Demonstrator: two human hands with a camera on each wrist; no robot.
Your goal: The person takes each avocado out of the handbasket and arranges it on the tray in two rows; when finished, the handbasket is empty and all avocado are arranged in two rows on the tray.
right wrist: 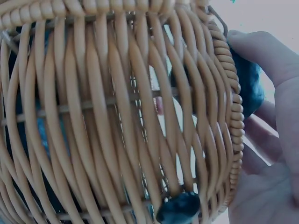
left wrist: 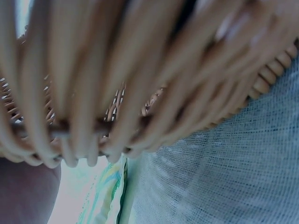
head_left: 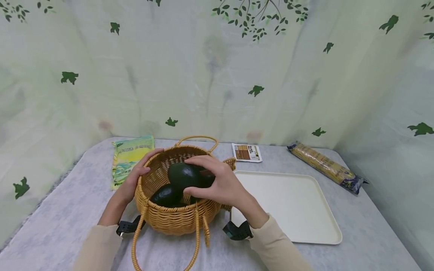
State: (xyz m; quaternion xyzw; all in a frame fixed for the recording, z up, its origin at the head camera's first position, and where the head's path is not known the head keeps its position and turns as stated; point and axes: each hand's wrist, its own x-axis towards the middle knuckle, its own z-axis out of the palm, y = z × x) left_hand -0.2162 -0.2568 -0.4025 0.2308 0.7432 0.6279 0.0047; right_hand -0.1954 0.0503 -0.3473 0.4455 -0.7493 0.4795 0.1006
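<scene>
A round wicker basket stands on the cloth-covered table with dark green avocados inside. My left hand holds the basket's left side at the rim, thumb over the edge. With thumb and fingers spread around it, my right hand grips an avocado above the others, at rim height. Below it to the left lies another avocado. In the right wrist view the held avocado shows past the rim beside my fingers. Wicker strands fill most of the left wrist view.
Right of the basket lies a cream tray. Behind it are a small white-and-brown packet and a long yellow-and-blue package. A green-yellow bag lies behind my left hand. One basket handle hangs toward the front.
</scene>
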